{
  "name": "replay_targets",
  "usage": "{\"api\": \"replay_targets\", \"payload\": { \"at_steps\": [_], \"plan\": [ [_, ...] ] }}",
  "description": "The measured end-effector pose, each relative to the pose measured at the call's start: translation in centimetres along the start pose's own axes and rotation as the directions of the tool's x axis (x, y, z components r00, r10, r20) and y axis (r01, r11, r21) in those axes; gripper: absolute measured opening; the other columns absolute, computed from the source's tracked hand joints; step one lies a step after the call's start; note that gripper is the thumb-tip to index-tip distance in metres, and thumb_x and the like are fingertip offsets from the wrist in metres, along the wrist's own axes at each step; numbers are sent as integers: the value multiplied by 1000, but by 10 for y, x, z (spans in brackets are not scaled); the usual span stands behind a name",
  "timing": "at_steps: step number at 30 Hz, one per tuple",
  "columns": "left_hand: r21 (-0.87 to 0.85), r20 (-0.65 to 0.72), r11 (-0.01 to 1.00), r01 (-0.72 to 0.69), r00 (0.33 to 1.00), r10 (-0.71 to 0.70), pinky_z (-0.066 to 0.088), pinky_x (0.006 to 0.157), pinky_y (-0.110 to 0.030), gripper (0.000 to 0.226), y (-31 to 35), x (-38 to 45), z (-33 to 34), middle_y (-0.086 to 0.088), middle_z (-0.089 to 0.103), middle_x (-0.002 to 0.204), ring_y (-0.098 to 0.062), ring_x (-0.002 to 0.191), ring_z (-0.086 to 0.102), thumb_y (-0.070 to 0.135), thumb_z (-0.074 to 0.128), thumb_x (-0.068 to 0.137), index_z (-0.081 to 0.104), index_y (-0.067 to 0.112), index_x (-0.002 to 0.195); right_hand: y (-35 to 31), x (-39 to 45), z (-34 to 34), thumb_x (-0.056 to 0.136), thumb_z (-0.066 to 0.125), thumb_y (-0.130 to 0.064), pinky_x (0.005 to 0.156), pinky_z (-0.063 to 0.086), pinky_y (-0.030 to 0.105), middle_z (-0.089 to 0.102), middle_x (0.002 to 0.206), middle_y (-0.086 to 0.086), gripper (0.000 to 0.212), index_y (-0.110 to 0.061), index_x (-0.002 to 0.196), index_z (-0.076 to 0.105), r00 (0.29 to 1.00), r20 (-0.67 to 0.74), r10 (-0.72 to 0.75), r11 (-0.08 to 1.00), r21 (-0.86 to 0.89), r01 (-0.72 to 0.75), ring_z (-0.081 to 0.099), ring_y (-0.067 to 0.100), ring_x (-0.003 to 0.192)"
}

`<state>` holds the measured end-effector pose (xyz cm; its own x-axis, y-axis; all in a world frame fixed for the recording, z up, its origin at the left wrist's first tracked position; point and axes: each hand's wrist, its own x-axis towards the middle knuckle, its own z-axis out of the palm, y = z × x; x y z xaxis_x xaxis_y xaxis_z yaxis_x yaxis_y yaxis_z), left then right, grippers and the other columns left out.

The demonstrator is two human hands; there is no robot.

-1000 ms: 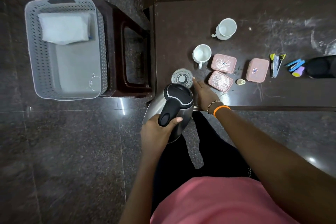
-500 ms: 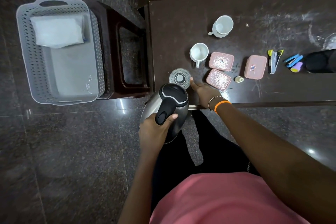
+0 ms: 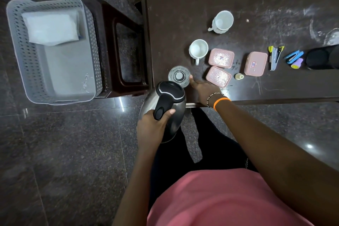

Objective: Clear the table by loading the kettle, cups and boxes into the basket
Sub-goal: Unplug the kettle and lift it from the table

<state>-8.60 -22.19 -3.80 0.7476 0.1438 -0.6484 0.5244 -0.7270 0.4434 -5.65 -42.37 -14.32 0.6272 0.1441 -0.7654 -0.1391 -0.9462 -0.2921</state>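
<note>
Kettle [image 3: 166,108]: stainless steel body, black lid and handle, held off the worktop [image 3: 183,14] just past its near left corner, over the floor and the person's legs. It is tilted, lid end toward the worktop. Left hand [image 3: 152,126]: grip closed around the black handle, thumb lying across the top of it.

Right hand [image 3: 203,89]: resting on the worktop near the front edge, fingers loosely spread, holding nothing. Fingertips sit just beside a clear drinking glass [image 3: 179,76]. Wrist carries an orange band and a beaded bracelet.

On the worktop: white mug [image 3: 198,51] behind the glass, upright, handle toward the front edge. Second white cup [image 3: 222,21] further back, leaning over. Two pink lidded boxes [image 3: 221,58] [image 3: 218,77] nearly touching; a third pink box [image 3: 255,63] to their right, apart. Small pale bottle [image 3: 239,76] between them. Further right: staplers and a dark round object, partly cut off.

Grey perforated basket [image 3: 23,71]: on the floor, well to the left, beyond a dark wooden stool [image 3: 108,24]. Holds a folded white cloth [image 3: 51,27] at its far end.
</note>
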Motion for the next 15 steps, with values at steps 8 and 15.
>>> {"api": "replay_targets", "payload": {
  "at_steps": [8, 15],
  "plan": [
    [-2, 10, 1000, 3, 1000, -3, 31, 51, -31, 57, 1, 1, 0, 6, 38, 46, -17, 48, 39, 62, 67, 69, 34, 20, 49, 0, 1, -1, 84, 44, -3, 99, 45, 45, 31, 152, 4, 79, -24, 149, 3, 1000, 9, 6, 1000, 7, -6, 43, 32, 131],
    [-4, -2, 1000, 23, 1000, -23, 31, 49, -29, 57, 1, 0, 0, 7, 39, 46, -16, 46, 40, 63, 65, 68, 35, 19, 50, -1, 1, -1, 85, 44, -3, 97, 45, 45, 33, 150, 6, 79, -24, 149, 3, 1000, 14, 10, 1000, 5, -10, 44, 34, 129]
  ]
}}
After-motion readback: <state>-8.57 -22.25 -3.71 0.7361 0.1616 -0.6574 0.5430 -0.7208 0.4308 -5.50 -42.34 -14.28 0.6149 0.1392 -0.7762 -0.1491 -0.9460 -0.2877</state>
